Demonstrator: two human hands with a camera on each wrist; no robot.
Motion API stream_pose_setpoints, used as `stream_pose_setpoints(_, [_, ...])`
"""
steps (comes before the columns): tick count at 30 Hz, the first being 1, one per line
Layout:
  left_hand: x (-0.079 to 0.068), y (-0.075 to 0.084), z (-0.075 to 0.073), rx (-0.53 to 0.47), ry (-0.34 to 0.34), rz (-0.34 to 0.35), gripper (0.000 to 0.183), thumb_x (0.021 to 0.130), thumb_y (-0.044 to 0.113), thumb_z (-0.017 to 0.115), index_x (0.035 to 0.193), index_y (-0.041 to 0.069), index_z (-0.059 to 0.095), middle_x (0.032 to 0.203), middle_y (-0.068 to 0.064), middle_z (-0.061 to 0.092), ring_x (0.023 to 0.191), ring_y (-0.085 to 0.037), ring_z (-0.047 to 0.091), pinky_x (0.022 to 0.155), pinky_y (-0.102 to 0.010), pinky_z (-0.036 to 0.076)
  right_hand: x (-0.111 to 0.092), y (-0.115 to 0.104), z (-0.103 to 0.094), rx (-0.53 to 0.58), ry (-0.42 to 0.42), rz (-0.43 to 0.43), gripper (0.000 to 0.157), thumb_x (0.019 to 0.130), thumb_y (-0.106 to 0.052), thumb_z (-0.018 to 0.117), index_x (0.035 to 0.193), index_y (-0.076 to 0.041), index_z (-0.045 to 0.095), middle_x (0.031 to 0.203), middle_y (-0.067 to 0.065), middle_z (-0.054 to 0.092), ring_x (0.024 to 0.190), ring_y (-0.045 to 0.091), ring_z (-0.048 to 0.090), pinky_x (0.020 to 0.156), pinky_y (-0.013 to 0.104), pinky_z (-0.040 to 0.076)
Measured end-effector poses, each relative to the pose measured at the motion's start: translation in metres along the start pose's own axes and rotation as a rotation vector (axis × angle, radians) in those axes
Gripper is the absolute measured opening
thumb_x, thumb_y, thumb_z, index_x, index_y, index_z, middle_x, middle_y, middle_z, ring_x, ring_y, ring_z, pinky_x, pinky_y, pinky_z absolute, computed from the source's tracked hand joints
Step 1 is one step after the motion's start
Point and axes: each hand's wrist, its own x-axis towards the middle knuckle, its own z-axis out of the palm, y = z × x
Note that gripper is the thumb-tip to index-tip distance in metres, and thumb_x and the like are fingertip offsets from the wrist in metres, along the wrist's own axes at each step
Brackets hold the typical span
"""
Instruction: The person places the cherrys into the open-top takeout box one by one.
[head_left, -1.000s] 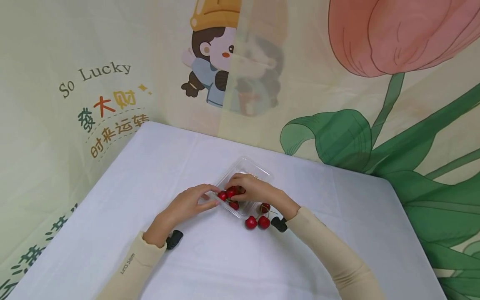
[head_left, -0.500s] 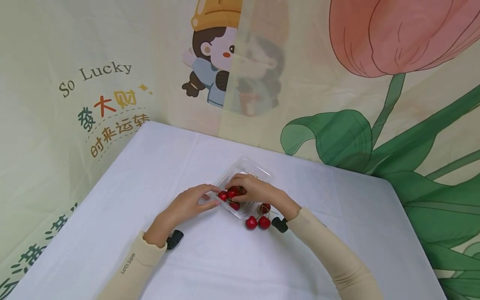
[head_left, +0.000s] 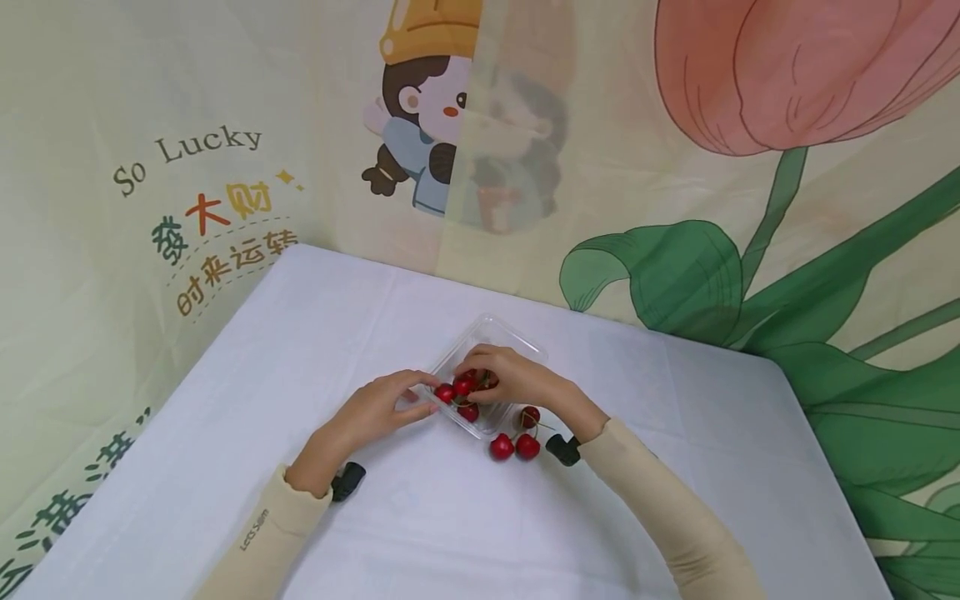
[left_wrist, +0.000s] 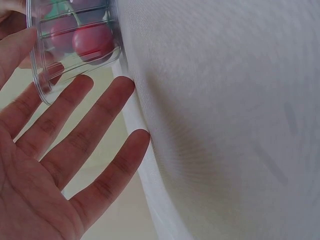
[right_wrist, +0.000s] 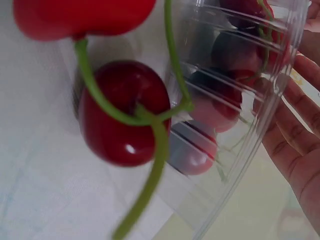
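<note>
A clear plastic box (head_left: 487, 327) sits on the white-covered table with several red cherries (head_left: 465, 385) in its near left part. My left hand (head_left: 382, 408) is at the box's left corner, its fingertips touching the rim; in the left wrist view its fingers (left_wrist: 95, 125) are spread and nearly straight. My right hand (head_left: 513, 375) reaches in over the right side, thumb and fingers curved round cherries among green stems. Its fingertips are partly hidden, and in the right wrist view the box wall (right_wrist: 235, 165) blurs them.
Outside the box's near right side lie three cherries (head_left: 527, 447) joined by green stems. A black wrist camera (head_left: 562, 450) is on the right wrist, another camera (head_left: 348, 482) on the left. A printed cloth wall (head_left: 337, 125) stands behind the table (head_left: 450, 525).
My right hand has risen and drawn back very slightly, its fingers still among the cherries. The left hand and the box have stayed in place.
</note>
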Motion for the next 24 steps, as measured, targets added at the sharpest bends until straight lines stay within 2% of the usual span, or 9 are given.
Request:
stream_pose_setpoints(11, [0.000, 0.000, 0.002, 0.000, -0.005, 0.010, 0.040, 0.093, 0.034, 0.068, 0.128, 0.016, 0.061, 0.127, -0.002, 0.063, 0.102, -0.023, 0.065, 0.087, -0.045, 0.054, -0.010, -0.002, -0.006, -0.001, 0.031, -0.003, 0.036, 0.086, -0.011, 0.076, 0.120, -0.003, 0.066, 0.115, 0.011, 0.062, 0.093, 0.027, 0.060, 0.080, 0.035, 0.056])
stream_pose_setpoints(19, [0.000, 0.000, 0.001, 0.004, -0.007, -0.007, 0.041, 0.092, 0.036, 0.068, 0.128, 0.018, 0.061, 0.127, -0.001, 0.062, 0.102, -0.022, 0.064, 0.087, -0.044, 0.054, -0.021, -0.005, -0.012, 0.009, 0.041, -0.015, 0.036, 0.086, -0.009, 0.076, 0.120, -0.002, 0.067, 0.114, 0.013, 0.063, 0.098, 0.029, 0.061, 0.083, 0.037, 0.056])
stream_pose_setpoints(24, [0.000, 0.001, 0.001, 0.011, -0.007, -0.012, 0.041, 0.092, 0.035, 0.068, 0.128, 0.018, 0.061, 0.127, -0.002, 0.063, 0.103, -0.023, 0.065, 0.086, -0.044, 0.054, -0.030, -0.005, -0.013, 0.020, 0.051, 0.015, 0.037, 0.084, -0.007, 0.076, 0.120, -0.002, 0.067, 0.116, 0.013, 0.064, 0.105, 0.030, 0.060, 0.086, 0.038, 0.056])
